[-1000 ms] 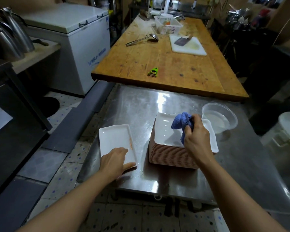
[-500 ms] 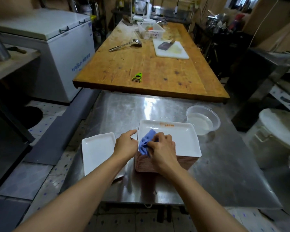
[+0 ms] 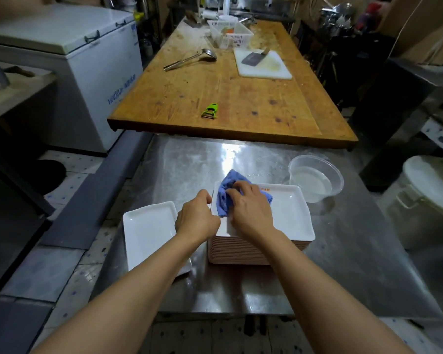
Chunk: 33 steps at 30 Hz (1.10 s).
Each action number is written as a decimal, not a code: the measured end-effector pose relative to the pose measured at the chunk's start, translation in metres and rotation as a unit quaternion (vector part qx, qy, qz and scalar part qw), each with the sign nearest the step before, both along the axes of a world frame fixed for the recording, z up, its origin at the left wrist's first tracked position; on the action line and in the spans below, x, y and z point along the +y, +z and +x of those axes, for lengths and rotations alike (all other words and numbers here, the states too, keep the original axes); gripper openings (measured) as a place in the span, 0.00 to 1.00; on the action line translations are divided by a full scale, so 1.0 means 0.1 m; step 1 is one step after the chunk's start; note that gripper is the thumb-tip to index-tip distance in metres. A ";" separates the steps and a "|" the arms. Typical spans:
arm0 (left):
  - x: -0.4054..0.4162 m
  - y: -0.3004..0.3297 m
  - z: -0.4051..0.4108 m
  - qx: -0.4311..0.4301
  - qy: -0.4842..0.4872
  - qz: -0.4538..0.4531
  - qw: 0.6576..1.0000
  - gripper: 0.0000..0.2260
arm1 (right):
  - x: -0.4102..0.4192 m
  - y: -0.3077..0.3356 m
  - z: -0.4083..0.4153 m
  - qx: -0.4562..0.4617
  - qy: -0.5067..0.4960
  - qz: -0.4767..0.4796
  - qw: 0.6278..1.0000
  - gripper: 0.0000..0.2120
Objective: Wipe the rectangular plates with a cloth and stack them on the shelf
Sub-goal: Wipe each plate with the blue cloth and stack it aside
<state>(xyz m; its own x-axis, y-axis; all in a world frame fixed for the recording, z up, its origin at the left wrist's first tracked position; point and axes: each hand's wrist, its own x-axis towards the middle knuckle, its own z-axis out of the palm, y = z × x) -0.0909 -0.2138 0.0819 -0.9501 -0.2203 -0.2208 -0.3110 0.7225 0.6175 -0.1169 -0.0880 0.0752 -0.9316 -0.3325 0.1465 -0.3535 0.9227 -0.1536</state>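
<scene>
Plates in the stack (image 3: pixel 256 251) look stiff, glossy, likely slippery and breakable; best taken by the raised rim. Right hand (image 3: pixel 251 213) bunches the soft blue cloth (image 3: pixel 225 195) on the top plate (image 3: pixel 289 213); left hand (image 3: pixel 197 221) curls at its left edge. Left of the stack lies a single plate (image 3: pixel 149 233); behind-right, a clear tub (image 3: pixel 315 180) holds cloudy water.

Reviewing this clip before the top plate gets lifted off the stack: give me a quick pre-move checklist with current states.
1. Cloth on top plate: ok, right hand presses it there.
2. Left hand steadying the plate's left edge: ok.
3. Plate wiped all over: cannot tell.
4. Stack sitting square: ok.
5. Water bowl clear of the stack: ok, apart.
6. Single plate fully on steel table: not ok, overhangs the left edge.
</scene>
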 end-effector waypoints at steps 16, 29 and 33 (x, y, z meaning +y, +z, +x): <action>0.08 0.00 -0.02 -0.004 -0.008 -0.018 1.000 0.13 | 1.01 0.21 0.16 -0.013 -0.110 0.086 0.990 0.13; 0.03 0.00 0.04 -0.018 0.015 0.151 0.988 0.13 | 0.60 0.10 0.83 -0.017 -0.078 -0.042 0.996 0.11; 0.00 -0.01 0.09 -0.027 0.014 0.215 0.976 0.11 | 0.13 -0.01 0.82 -0.002 -0.016 -0.065 0.998 0.12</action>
